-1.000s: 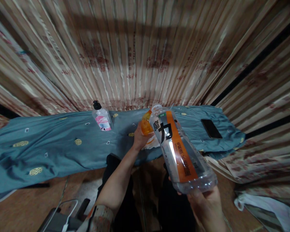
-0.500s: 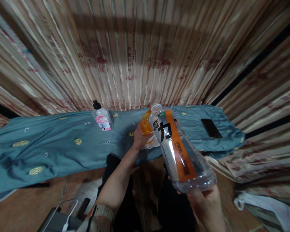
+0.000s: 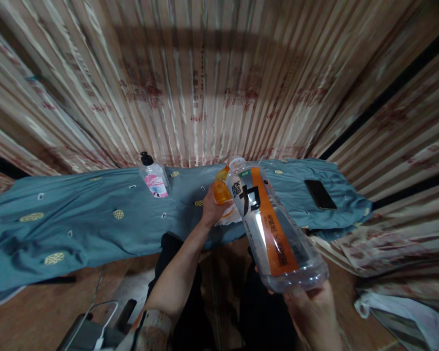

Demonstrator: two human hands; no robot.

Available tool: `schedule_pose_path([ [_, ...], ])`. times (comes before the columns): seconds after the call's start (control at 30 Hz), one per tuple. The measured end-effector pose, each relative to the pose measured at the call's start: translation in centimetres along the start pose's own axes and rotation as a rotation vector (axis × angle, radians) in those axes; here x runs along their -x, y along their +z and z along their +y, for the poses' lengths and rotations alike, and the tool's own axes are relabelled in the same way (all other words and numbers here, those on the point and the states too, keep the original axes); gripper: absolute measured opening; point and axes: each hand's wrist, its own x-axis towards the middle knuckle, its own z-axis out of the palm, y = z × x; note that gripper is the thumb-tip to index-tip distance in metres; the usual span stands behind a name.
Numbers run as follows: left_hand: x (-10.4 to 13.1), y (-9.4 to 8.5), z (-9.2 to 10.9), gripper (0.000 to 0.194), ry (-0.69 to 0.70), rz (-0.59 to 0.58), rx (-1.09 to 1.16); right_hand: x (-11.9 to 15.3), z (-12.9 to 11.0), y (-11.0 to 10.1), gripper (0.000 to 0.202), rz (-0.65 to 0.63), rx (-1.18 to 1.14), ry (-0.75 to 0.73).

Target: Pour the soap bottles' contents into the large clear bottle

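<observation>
A large clear plastic bottle [image 3: 274, 229] with an orange and black label is tilted, its uncapped neck pointing up and away to the left. My right hand [image 3: 307, 302] grips it at the base. My left hand [image 3: 214, 207] is wrapped round a small orange bottle [image 3: 222, 187] that stands over the blue cloth. The mouth of the large bottle is beside the top of the orange one; whether they touch cannot be told. Beneath them a white frilly-edged item [image 3: 231, 216] is partly hidden.
On the blue patterned cloth [image 3: 88, 209] stand a clear pump bottle [image 3: 155, 180] with a pink label at left and a black phone [image 3: 320, 194] lying at right. Curtains [image 3: 205, 73] hang behind. A white plastic bag [image 3: 398, 309] and a grey device with a cable [image 3: 102, 329] are lower down.
</observation>
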Motion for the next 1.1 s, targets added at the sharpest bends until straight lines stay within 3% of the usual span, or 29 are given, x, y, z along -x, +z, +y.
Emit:
schedule_pose_path([
  [0.4, 0.08, -0.28, 0.40, 0.055, -0.036, -0.024, 0.008, 0.05, 0.16, -0.33, 0.088, 0.049, -0.088, 0.130],
  [0.8, 0.08, -0.16, 0.18, 0.055, -0.008, -0.023, -0.001, 0.31, -0.33, 0.25, 0.093, 0.076, -0.098, 0.117],
  [1.1, 0.12, -0.21, 0.49, 0.055, -0.026, -0.018, -0.017, 0.29, 0.22, -0.46, 0.092, 0.033, -0.064, 0.092],
])
